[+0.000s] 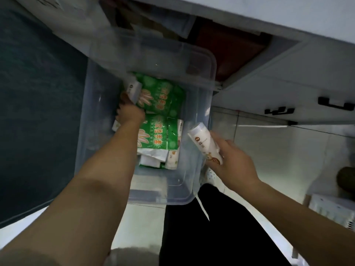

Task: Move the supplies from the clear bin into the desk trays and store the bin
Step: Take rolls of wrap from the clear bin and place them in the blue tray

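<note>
my left hand (pixel 129 112) grips a white pack (pixel 134 91) inside the clear bin (pixel 194 187), while my right hand (pixel 233 160) holds a white roll (pixel 205 144) beside it.

A single head-worn wide-angle camera looks steeply down from close above. The clear plastic storage bin (pixel 146 104) fills the frame's centre, both forearms reach in from the lower edge, and white cabinet drawers (pixel 288 89) cross the upper right.
</note>
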